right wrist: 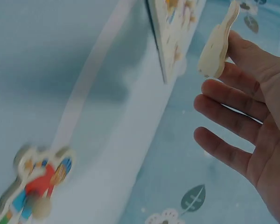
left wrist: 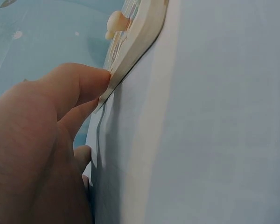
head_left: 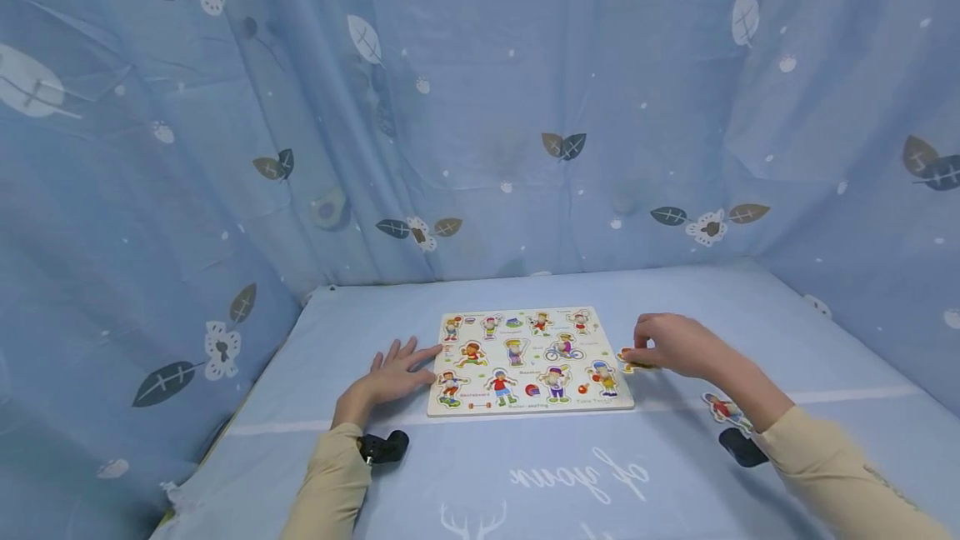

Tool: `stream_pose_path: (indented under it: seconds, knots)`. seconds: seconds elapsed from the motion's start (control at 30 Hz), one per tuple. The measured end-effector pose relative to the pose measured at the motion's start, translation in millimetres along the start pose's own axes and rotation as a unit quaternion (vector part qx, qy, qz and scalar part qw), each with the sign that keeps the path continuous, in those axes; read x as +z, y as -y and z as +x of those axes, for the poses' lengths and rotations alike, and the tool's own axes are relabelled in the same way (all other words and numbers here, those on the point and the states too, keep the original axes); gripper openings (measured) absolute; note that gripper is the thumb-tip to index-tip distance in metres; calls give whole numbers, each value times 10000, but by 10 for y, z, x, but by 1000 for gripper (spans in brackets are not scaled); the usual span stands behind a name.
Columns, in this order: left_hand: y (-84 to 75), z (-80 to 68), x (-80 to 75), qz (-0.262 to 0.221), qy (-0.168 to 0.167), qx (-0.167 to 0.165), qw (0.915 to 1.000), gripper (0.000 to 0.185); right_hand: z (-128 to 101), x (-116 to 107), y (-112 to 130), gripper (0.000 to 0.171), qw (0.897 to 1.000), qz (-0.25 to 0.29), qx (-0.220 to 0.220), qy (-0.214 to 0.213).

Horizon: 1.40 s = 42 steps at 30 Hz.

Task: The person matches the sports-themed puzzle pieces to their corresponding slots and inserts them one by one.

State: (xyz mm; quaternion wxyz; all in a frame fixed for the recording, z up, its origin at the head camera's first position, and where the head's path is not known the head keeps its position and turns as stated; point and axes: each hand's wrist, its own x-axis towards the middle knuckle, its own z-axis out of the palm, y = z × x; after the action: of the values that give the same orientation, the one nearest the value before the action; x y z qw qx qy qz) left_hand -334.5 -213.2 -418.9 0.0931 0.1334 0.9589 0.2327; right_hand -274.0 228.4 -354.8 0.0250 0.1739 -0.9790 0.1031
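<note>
Puzzle board, a wooden tray printed with small sporting figures, lies flat on the blue cloth-covered table in front of us. Our left hand rests palm down beside its left edge, fingers straight and spread, with 1 fingertip touching the board's rim in the left wrist view. Our right hand sits just off the board's right edge and pinches a cut-out puzzle piece between the thumb and the upper fingers, while the other fingers stay loose and apart. Another figure piece lies on the cloth beside our right forearm, well apart from the board. Blue leaf-patterned curtains hang behind the table.
</note>
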Motion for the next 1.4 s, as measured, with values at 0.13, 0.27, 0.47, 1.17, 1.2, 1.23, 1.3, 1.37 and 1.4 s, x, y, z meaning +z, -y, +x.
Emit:
stream_pose_path:
  seconds: [0.13,0.27,0.47,1.17,1.2,1.23,1.3,1.37,1.4]
  knots:
    - [3,0,-3,37,-5,-60,10000,62,167,78,177,24,9996,-29,-264,-59]
    - [3,1,-3,54,-14,-59,10000,61,358,160,361,25,9987,-61,-498,-81]
    - [4,-2,-3,26,-10,-22,10000,61,679,287,701,23,9976,54,-683,2]
    - [-26,-9,-24,-6,108,9,9999,59,1458,779,1650,35,9977,-318,-522,-298]
    - [-33,-13,-21,-23,111,-8,9999,59,1451,796,1673,35,9973,-447,-467,-340]
    - [-36,-11,-21,-36,124,-16,9999,59,1445,806,1690,34,9968,-558,-444,-374]
    - [-33,-2,-21,-41,144,-48,9999,59,1426,810,1710,28,9958,-681,-481,-384]
    - [-28,5,-31,-17,160,-56,9999,59,1412,803,1712,21,9953,-648,-638,-332]
    - [-21,10,-33,-10,167,-60,9998,59,1407,801,1706,21,9954,-562,-732,-268]
